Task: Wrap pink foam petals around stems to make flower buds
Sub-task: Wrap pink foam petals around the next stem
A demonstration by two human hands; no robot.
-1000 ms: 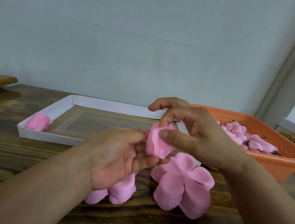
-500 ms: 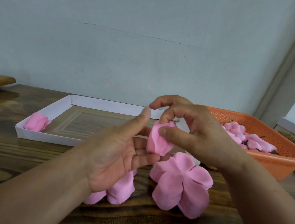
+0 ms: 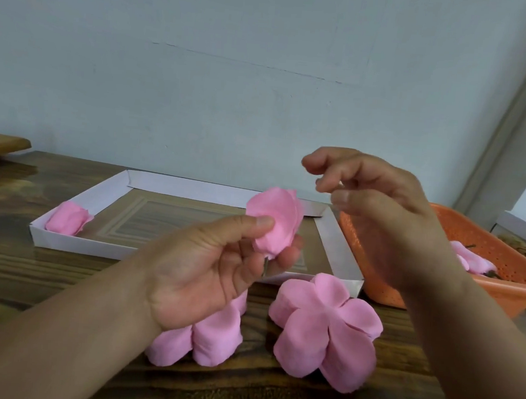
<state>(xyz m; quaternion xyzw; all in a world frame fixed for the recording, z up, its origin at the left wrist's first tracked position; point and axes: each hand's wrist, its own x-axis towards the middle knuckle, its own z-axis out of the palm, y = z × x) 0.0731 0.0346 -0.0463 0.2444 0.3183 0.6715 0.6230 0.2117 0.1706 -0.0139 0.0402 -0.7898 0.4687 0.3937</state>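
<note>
A finished bud (image 3: 68,218) lies in the white tray (image 3: 63,240) at far left. My left hand (image 3: 206,267) pinches a flower bud (image 3: 274,222) between thumb and fingers above the surface (image 3: 29,275); its long axis is near upright, petals up, stem (image 3: 265,267) down. Petal stacks (image 3: 323,330) lie below. My right hand (image 3: 380,215) hovers apart, fingers loosely curled, empty.

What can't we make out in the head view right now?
- Stem of the bud: only a short stub shows below the petals; the left hand covers the rest.
- Petal stack under the left wrist: its top is hidden.
- Orange basket: the right hand blocks most of its contents.
- Right hand: fingertips blurred; whether they pinch anything is unclear.
- Items at the right edge: cut off.
</note>
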